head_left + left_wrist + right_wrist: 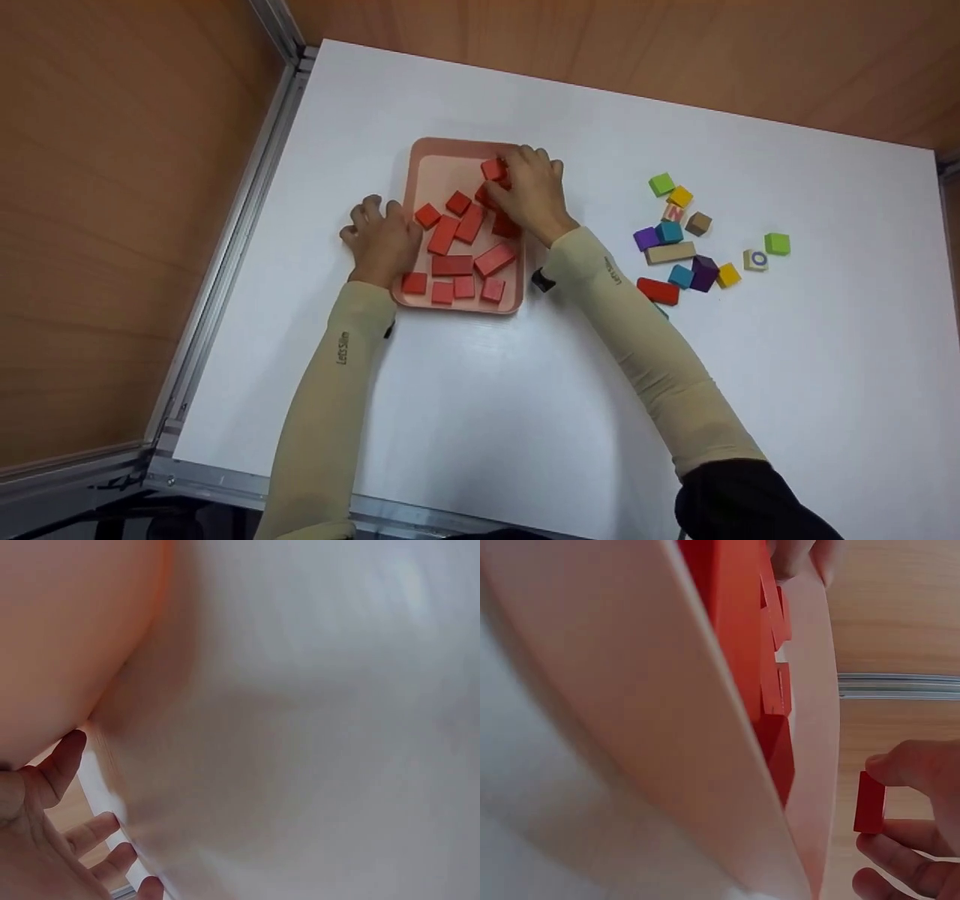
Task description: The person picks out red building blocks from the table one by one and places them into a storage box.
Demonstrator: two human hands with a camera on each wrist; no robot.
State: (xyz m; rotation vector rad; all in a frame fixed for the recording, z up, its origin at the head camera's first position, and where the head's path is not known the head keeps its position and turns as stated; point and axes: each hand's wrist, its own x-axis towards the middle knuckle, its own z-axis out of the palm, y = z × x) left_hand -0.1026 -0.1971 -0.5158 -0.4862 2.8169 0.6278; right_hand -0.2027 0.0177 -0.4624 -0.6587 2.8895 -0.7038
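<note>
A pink tray (450, 147) holds several red blocks (470, 223), some long and some cube-like. At its upper right, my right hand (536, 191) reaches over the rim. The right wrist view shows that hand pinching a small red block (870, 802) between thumb and fingers; in the head view the fingers partly hide the blocks there. My left hand (384, 240) is at the tray's left side with its fingers spread outside the rim. In the left wrist view its thumb (64, 765) lies against the tray's outer wall (67, 630), and no block shows in that hand.
To the right on the white table (480, 420) lie loose blocks in several colours, among them a long red block (658, 291), a tan bar (670, 253) and a green cube (778, 244). Wooden panels (135, 187) stand along the left and back edges.
</note>
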